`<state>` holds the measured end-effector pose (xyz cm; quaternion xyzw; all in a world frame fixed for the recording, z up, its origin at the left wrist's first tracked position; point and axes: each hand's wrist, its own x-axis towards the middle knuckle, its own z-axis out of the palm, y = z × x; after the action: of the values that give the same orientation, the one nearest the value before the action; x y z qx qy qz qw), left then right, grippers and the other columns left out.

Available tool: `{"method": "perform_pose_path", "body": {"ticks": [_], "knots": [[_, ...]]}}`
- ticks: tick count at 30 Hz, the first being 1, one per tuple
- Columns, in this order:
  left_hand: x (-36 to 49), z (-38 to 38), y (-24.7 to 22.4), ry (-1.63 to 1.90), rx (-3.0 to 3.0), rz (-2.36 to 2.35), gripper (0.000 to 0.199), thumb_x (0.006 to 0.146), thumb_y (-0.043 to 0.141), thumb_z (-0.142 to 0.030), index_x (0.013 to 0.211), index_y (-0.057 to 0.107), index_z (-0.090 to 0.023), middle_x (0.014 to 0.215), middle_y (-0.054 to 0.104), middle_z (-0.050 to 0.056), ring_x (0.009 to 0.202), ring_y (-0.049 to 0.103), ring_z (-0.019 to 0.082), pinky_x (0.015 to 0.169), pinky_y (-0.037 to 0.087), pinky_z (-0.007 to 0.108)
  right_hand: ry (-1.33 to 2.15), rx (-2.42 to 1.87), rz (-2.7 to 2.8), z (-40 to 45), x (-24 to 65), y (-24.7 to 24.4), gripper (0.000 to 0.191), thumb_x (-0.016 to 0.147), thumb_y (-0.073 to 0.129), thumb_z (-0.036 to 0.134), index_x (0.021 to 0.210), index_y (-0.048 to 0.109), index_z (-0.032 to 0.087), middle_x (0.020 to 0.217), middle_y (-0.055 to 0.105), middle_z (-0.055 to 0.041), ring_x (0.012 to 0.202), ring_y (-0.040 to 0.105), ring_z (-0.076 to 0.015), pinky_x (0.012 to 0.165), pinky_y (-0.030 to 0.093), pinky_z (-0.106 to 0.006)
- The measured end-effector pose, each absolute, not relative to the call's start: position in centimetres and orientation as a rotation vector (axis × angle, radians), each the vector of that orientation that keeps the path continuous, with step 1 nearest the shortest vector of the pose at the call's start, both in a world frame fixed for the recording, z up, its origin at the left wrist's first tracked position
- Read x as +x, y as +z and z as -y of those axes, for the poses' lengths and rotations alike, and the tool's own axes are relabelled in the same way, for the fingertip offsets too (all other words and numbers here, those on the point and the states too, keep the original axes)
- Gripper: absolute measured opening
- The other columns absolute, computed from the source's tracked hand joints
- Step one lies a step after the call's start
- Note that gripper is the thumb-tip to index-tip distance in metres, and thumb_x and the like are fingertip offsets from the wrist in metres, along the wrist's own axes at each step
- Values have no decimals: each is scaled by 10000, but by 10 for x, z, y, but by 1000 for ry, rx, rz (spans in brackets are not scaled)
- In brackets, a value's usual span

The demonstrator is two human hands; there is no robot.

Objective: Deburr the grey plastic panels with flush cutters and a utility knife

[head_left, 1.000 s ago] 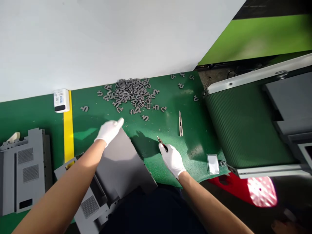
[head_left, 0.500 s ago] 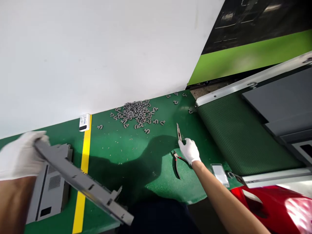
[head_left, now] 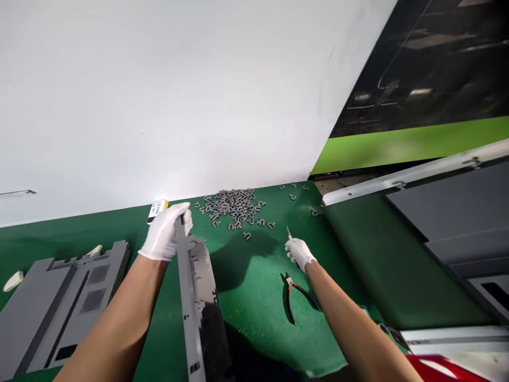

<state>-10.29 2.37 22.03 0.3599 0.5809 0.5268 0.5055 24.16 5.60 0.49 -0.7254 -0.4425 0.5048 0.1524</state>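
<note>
My left hand (head_left: pixel 169 231), in a white glove, is closed on the top end of a grey plastic panel (head_left: pixel 186 313). The panel stands on edge, and its notched inner side faces right. My right hand (head_left: pixel 299 252), also gloved, is wrapped round a utility knife (head_left: pixel 289 232) whose tip points away from me. Most of the knife is hidden in the fist. Just below that hand, a pair of cutting pliers (head_left: pixel 290 284) with black handles lies spread on the green table. Beyond both hands is a pile of small grey hook-shaped plastic pieces (head_left: pixel 234 204).
Another grey panel (head_left: pixel 35 313) lies flat at the left. A small white box (head_left: pixel 157 209) sits by the white wall (head_left: pixel 178 95). To the right runs a green conveyor belt (head_left: pixel 382 254) carrying grey panels (head_left: pixel 469 212). Something red (head_left: pixel 431 369) shows at the lower right.
My left hand has carried the held panel rightwards and turned it more upright. My right hand has closed round the knife. The view has shifted, showing more of the panel lying left.
</note>
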Motion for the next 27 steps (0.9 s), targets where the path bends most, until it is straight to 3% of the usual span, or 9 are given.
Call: {"method": "perform_pose_path", "body": {"ticks": [3, 5, 8, 11, 13, 17, 21, 27], "knots": [[-93, -24, 214, 1249, 994, -1427, 439, 912, 655, -414, 553, 518, -200, 483, 466, -11, 480, 392, 127, 511, 268, 300, 1618, -1787, 1292, -38, 231, 50, 525, 1095, 320, 553, 1065, 665, 159, 915, 691, -64, 574, 542, -105, 517, 438, -249], [-89, -22, 217, 1238, 1037, -1439, 453, 912, 631, -421, 537, 500, -203, 496, 463, -7, 503, 395, 131, 527, 281, 304, 1751, -1486, 1339, -27, 219, 92, 603, 1073, 312, 653, 996, 670, 175, 792, 621, -17, 582, 504, -108, 548, 426, -247], [-87, -16, 225, 1232, 1096, -1483, 445, 923, 586, -408, 540, 481, -208, 535, 485, 2, 552, 421, 143, 576, 318, 311, 1795, -1137, 1586, -18, 192, 161, 527, 1020, 505, 676, 836, 616, 196, 634, 502, 43, 565, 433, -109, 548, 348, -248], [-89, -9, 233, 1220, 1149, -1516, 437, 947, 537, -394, 557, 476, -207, 571, 482, 2, 592, 427, 151, 620, 333, 313, 1780, -1033, 1857, -18, 157, 217, 476, 1049, 488, 608, 797, 590, 217, 628, 533, 49, 550, 443, -116, 555, 340, -269], [-92, -5, 236, 1219, 1169, -1529, 429, 953, 520, -373, 562, 467, -206, 588, 463, -3, 603, 408, 151, 636, 331, 312, 1593, -1045, 2070, -23, 132, 240, 403, 1059, 484, 511, 794, 595, 228, 658, 554, 52, 600, 470, -124, 596, 348, -272], [-100, -2, 235, 1223, 1199, -1535, 426, 958, 505, -350, 561, 461, -203, 606, 446, -8, 613, 391, 150, 662, 335, 308, 1039, -1225, 2366, -33, 90, 257, 468, 1041, 500, 522, 676, 501, 228, 629, 488, 60, 633, 402, -131, 635, 304, -278], [-107, -2, 231, 1243, 1200, -1493, 434, 962, 500, -373, 564, 447, -207, 602, 422, -15, 612, 385, 153, 653, 328, 308, 756, -1352, 2518, -34, 70, 262, 514, 1030, 511, 580, 651, 513, 233, 611, 497, 57, 585, 346, -134, 604, 268, -281], [-110, -2, 229, 1264, 1194, -1457, 412, 950, 506, -332, 563, 439, -208, 612, 438, -12, 606, 385, 148, 650, 343, 305, 405, -1353, 2702, -29, 66, 269, 549, 1059, 443, 623, 702, 631, 252, 665, 645, 29, 581, 464, -141, 585, 251, -291]]}}
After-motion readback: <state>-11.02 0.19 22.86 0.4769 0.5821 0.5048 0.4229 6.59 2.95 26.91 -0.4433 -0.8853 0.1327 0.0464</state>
